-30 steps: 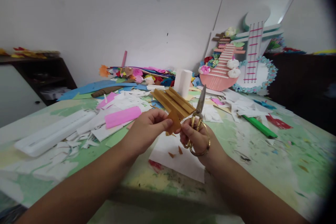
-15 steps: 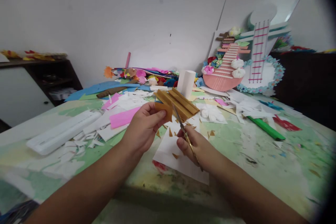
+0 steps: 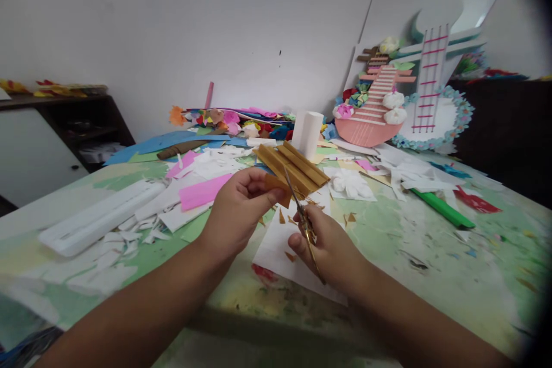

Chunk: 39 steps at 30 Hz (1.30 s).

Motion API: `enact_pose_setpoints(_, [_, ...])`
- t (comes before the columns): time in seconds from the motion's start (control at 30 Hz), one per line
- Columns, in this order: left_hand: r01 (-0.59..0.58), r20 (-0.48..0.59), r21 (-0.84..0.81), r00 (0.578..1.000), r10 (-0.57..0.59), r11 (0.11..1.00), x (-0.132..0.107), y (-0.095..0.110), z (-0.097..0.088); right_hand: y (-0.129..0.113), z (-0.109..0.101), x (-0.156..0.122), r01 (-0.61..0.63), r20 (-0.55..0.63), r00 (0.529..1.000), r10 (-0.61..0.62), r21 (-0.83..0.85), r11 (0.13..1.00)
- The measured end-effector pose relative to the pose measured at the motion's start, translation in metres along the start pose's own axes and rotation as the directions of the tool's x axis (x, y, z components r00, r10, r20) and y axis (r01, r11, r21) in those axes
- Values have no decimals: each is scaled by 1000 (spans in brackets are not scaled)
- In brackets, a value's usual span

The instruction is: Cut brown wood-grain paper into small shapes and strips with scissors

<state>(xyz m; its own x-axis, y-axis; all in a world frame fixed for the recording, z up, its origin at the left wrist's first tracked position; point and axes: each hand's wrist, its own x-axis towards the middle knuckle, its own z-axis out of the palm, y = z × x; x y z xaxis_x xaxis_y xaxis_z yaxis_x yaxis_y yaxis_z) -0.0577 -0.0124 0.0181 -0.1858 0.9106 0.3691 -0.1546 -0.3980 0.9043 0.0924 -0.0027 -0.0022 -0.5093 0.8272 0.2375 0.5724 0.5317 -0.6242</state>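
My left hand (image 3: 239,210) pinches a small piece of golden-brown paper (image 3: 278,188) between thumb and fingers. Gold-handled scissors (image 3: 305,221) are gripped in my right hand (image 3: 330,244), blades pointing up and away beside the paper's right edge. Whether the blades touch the paper I cannot tell. Just beyond both hands lie folded strips of the same golden-brown crepe paper (image 3: 297,167). Under the scissors is a white sheet (image 3: 276,247) with several small brown offcuts (image 3: 290,256) on and around it.
A white paper roll (image 3: 307,135) stands behind the brown strips. To the left lie pink paper (image 3: 202,191), white scraps and a long white device (image 3: 101,215). A green roll (image 3: 442,209) is at the right. Paper-decorated instrument shapes (image 3: 371,121) lean at the back right.
My left hand has shifted slightly right with the brown paper, bringing it closer to the scissors. The scissors are now a little more upright. The camera view has moved slightly.
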Motion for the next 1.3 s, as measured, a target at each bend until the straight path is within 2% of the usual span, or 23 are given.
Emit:
enact_pose_setpoints(0.23, [-27, -5, -5, 1000, 27, 1000, -2, 1, 3, -2, 0, -2, -6, -15, 1000, 4, -75, 997])
enact_pose_setpoints(0.57, [-29, 38, -34, 999, 31, 999, -2, -2, 4, 2, -1, -1, -10, -25, 1000, 8, -73, 997])
enact_pose_setpoints(0.83, [29, 41, -86, 999, -25, 996, -2, -2, 2, 0, -2, 1, -60, -15, 998, 58, -174, 983])
enact_pose_setpoints(1.07, [103, 47, -104, 994, -98, 989, -4, 0, 2, -5, -4, -1, -52, 8, 998, 55, -181, 982])
enact_pose_setpoints(1.3, [161, -29, -141, 986, -167, 977, -5, 4, 6, -6, -4, -1, -57, 12, 998, 61, -223, 973])
